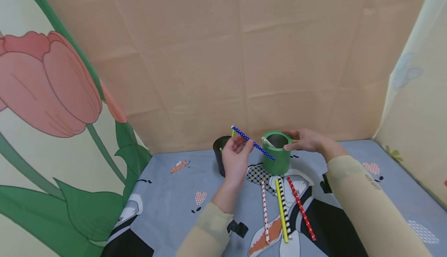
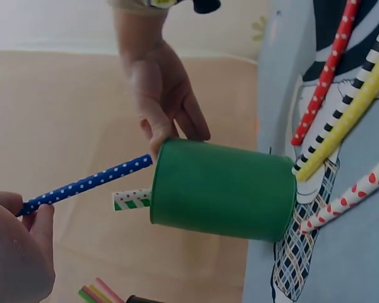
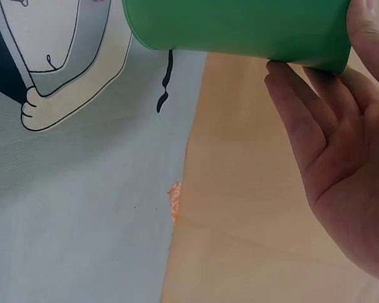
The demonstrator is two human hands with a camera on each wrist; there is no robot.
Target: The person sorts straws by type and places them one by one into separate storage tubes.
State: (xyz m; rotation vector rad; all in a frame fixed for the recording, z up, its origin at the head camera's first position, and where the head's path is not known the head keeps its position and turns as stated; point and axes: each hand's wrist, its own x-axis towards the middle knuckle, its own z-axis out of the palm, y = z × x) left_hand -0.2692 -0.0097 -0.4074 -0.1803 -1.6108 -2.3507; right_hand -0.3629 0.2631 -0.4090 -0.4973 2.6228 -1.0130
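Nearest the person, four straws lie flat on the printed cloth [image 1: 167, 195], side by side and pointing toward the cups: a white straw with red dots [image 1: 265, 210], a yellow straw [image 1: 281, 208], a black-and-white striped straw [image 1: 285, 206] and a red straw with white dots [image 1: 301, 207]. The far ends of the yellow and striped straws reach the foot of the green cup [image 1: 277, 153].

Left hand [image 1: 236, 159]: raised above the cloth, between the two cups, fingers pinching the blue dotted straw [image 1: 253, 143] near its upper end. Straw tilted; its lower end is at the green cup's rim, on the side facing the person.

Green cup: upright on the cloth. A green-and-white striped straw [image 2: 131, 200] sticks out of its mouth.

Right hand [image 1: 304, 140]: thumb and fingers grasp the green cup at its rim from the right.

Black cup [image 1: 220, 157]: upright behind the left hand, green and pink straws in it.

Farthest: tan cardboard wall [image 1: 223, 55]; tulip-printed panel [image 1: 52, 94] to the left.
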